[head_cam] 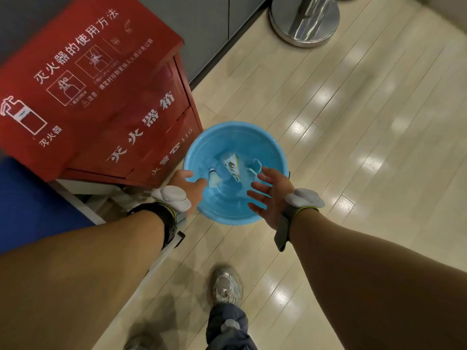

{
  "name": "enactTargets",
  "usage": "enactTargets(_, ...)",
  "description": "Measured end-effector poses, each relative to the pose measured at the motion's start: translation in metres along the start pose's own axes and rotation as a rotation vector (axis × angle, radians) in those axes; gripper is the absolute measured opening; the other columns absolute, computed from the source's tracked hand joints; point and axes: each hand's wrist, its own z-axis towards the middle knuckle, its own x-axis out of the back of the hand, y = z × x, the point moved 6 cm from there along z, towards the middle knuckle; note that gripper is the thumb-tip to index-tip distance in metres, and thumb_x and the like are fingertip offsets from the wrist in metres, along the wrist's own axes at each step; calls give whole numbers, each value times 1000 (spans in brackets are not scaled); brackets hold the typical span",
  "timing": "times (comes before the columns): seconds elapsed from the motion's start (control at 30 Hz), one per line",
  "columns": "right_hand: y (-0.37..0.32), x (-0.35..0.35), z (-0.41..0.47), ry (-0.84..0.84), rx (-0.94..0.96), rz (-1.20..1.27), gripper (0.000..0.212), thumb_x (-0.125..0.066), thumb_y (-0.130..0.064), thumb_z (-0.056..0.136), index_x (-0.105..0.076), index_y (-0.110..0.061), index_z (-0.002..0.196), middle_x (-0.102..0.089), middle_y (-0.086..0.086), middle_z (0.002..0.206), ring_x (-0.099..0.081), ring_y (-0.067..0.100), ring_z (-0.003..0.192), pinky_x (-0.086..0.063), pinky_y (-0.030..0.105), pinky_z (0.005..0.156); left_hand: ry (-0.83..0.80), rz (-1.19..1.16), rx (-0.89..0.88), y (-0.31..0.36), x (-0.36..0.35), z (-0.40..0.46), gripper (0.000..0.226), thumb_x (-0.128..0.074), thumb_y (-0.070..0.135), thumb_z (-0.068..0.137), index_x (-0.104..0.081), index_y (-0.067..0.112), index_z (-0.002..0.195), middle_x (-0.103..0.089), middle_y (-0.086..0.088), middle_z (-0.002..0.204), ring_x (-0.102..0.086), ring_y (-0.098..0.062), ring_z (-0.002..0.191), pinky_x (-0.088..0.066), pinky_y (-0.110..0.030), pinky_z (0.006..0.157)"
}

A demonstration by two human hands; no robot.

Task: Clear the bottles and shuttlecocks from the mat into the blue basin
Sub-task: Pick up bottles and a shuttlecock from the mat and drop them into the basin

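The blue basin [233, 137] sits on the wooden floor beside a red box. Inside it lie a white shuttlecock [214, 179], a clear bottle with a printed label [231, 166] and another whitish, blurred item [254, 165]. My left hand [189, 186] grips the basin's left rim, thumb inside and fingers curled over the edge. My right hand [274, 195] hovers at the right rim with its fingers spread and nothing in it. Both wrists carry grey sensors on straps.
A red fire extinguisher box [101, 97] stands just left of the basin. The blue mat [30, 203] with a white border lies at the left. A steel stanchion base [304, 20] is at the top right. My shoe [226, 286] is below the basin.
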Motion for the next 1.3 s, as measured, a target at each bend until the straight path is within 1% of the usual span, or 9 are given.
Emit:
enactTargets(0.07, 0, -4, -5, -6, 4, -6, 36, -57, -44, 88, -61, -18, 112, -62, 5, 107, -62, 25, 103, -52, 41, 84, -17, -14, 1, 3, 0, -4, 42, -54, 21, 90, -50, 14, 131, -64, -7, 94, -64, -22, 74, -41, -24, 50)
enactTargets(0.2, 3, -14, -15, -13, 3, -15, 34, -56, -42, 89, -59, -17, 113, -62, 5, 105, -61, 25, 103, -51, 42, 86, -35, -114, 40, 4, 2, -14, 6, -54, 21, 92, -58, 16, 94, -62, -1, 85, -60, -15, 65, -43, -25, 56)
enactTargets(0.3, 3, -23, -27, -29, 12, -33, 30, -55, -41, 90, -60, -17, 109, -62, 5, 107, -61, 26, 106, -50, 43, 90, -26, -166, 39, 8, 9, -23, 14, -53, 20, 92, -55, 20, 78, -60, 1, 79, -59, -16, 65, -42, -26, 59)
enactTargets(0.53, 0, -53, -64, -71, 57, -117, 39, -54, -43, 90, -57, -19, 120, -61, 3, 111, -60, 24, 107, -49, 41, 86, -23, -210, 17, 21, 43, -54, 13, -51, 20, 93, -58, 17, 83, -59, -2, 78, -55, -13, 56, -41, -21, 44)
enactTargets(0.7, -19, -85, -117, -113, 106, -203, 42, -52, -41, 92, -54, -18, 127, -62, 3, 109, -61, 22, 101, -50, 38, 80, -49, -273, 12, 35, 88, -99, 23, -49, 17, 97, -51, 17, 74, -54, -4, 70, -51, -15, 53, -41, -24, 51)
enactTargets(0.87, -44, -135, -193, -167, 187, -289, 46, -48, -41, 95, -50, -16, 134, -56, 4, 119, -56, 25, 110, -45, 40, 88, -2, -384, -24, 57, 144, -164, 22, -50, 20, 97, -50, 18, 76, -55, -1, 73, -51, -16, 56, -40, -25, 53)
enactTargets(1.0, -43, -180, -249, -203, 222, -327, 27, -47, -39, 94, -56, -19, 111, -55, 2, 104, -56, 24, 100, -44, 39, 88, 88, -436, -82, 72, 190, -219, 17, -51, 22, 97, -52, 20, 80, -58, -1, 81, -54, -13, 62, -44, -26, 57)
enactTargets(1.13, -25, -238, -297, -330, 207, -272, 29, -49, -33, 91, -44, -20, 65, -43, -3, 66, -43, 18, 62, -27, 26, 58, 145, -535, -90, 67, 244, -265, 12, -49, 23, 98, -53, 15, 105, -56, -1, 86, -52, -13, 63, -42, -25, 57)
enactTargets(1.3, 1, -302, -328, -415, 237, -411, 32, -49, -34, 92, -43, -20, 64, -45, -4, 58, -46, 18, 56, -28, 27, 53, 251, -649, -74, 27, 311, -303, 14, -46, 19, 98, -49, 20, 84, -50, 2, 75, -46, -11, 59, -36, -23, 56)
